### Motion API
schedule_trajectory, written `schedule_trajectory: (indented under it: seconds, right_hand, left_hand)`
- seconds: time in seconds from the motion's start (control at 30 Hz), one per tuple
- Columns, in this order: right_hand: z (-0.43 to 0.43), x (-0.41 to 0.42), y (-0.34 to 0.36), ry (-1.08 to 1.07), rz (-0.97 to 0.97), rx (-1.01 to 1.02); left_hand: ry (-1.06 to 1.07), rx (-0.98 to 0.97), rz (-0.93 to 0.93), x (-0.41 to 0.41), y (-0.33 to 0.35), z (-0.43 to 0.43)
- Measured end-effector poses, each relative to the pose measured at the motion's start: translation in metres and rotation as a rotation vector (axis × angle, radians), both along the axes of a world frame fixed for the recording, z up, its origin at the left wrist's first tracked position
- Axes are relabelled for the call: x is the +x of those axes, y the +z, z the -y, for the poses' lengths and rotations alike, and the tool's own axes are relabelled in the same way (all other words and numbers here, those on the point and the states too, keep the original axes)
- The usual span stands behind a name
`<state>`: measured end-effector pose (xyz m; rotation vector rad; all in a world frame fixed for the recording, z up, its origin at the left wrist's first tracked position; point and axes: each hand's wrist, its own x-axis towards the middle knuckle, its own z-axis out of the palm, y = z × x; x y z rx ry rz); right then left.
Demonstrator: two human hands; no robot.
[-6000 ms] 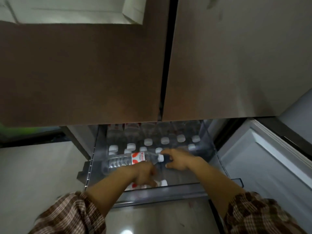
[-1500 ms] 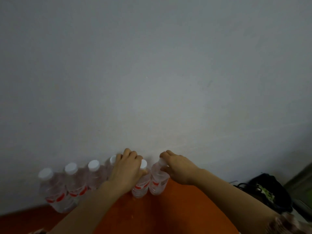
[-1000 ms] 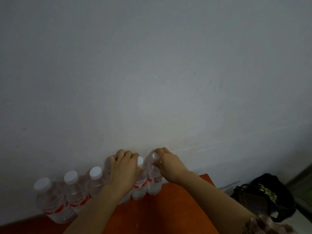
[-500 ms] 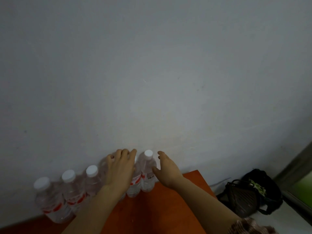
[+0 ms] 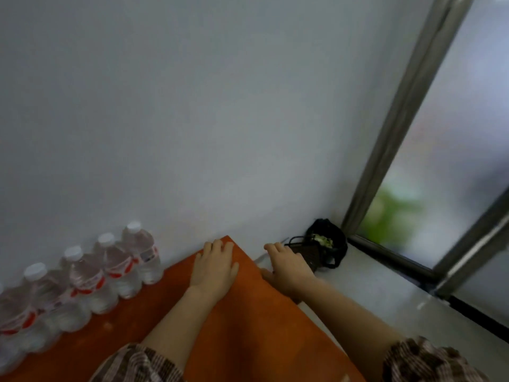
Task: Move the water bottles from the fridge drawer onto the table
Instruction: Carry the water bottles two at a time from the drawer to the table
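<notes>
Orange table (image 5: pixel 248 326) by white wall, water bottles (image 5: pixel 110 268) lined up, left hand (image 5: pixel 213 267) and right hand (image 5: pixel 287 268) open, empty

clear glossy plastic water bottles (image 5: pixel 110 268) with white plastic caps and red-printed labels; the orange table (image 5: pixel 248 326) top looks smooth with a faint sheen; the wall (image 5: pixel 192 106) is matt and plain; the floor (image 5: pixel 385 299) is glossy and pale; checked cloth sleeves (image 5: pixel 429 359); a dull metal window frame (image 5: pixel 399 119)
</notes>
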<state>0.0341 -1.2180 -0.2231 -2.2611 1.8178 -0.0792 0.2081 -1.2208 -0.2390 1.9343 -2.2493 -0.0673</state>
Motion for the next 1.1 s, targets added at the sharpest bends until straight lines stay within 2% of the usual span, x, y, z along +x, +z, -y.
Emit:
schedule_trajectory:
  seconds: [0.17,0.37,0.63,0.83,1.1]
  right_hand:
    - [-0.096,-0.134,-0.008,-0.245,-0.023,0.009]
    - [-0.238,-0.292,-0.004,-0.499,-0.062,0.014]
    - [-0.414,-0.454,0.012,-0.824,-0.082,0.008]
    - [-0.495,-0.554,0.025,-1.016,-0.110,0.009]
    - [-0.551,-0.693,0.027,-1.175,-0.127,-0.022]
  left_hand:
    - [-0.215,0.053,0.023,-0.133,-0.007,-0.052]
    - [-0.442,0.103,-0.002,-0.303,-0.003,-0.153]
    - [-0.746,0.092,-0.020,-0.508,0.016,-0.290]
    - [-0.967,0.036,-0.002,-0.633,0.034,-0.361]
    - [-1.121,0.055,-0.001,-0.801,0.030,-0.401]
